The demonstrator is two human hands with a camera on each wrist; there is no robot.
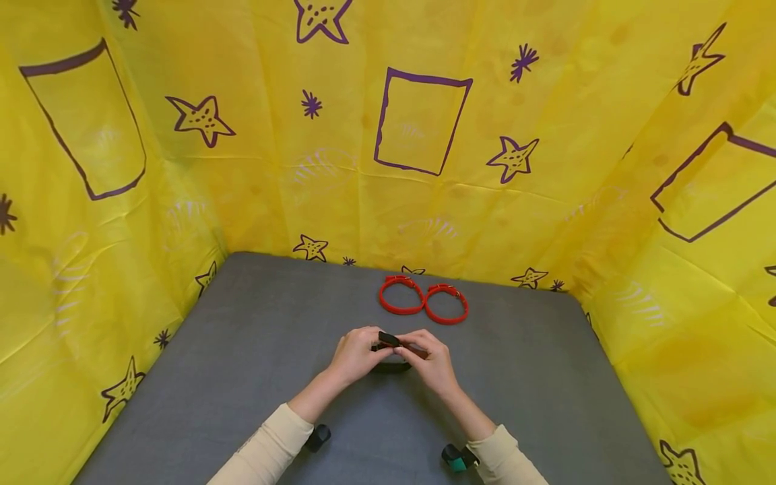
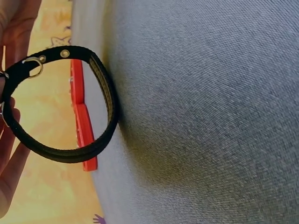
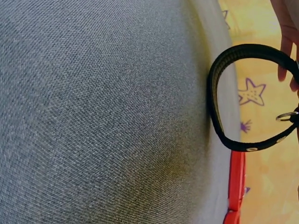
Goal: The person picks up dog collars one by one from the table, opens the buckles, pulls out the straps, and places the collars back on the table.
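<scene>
A black collar (image 1: 391, 368) with metal eyelets and a ring is bent into a loop between my two hands, its lower edge at or just above the table. My left hand (image 1: 356, 353) pinches one side of its upper part, and my right hand (image 1: 433, 360) pinches the other. In the left wrist view the loop of the collar (image 2: 70, 155) shows whole, with the fingers at its left edge. The right wrist view has the collar (image 3: 252, 50) partly cut off at the frame edge. Fingers hide most of the buckle area.
Two red collars (image 1: 445, 320), each closed in a loop, lie side by side on the grey table (image 1: 273, 323) beyond my hands. Yellow cloth walls (image 1: 424, 202) with purple drawings enclose the table at the back and both sides.
</scene>
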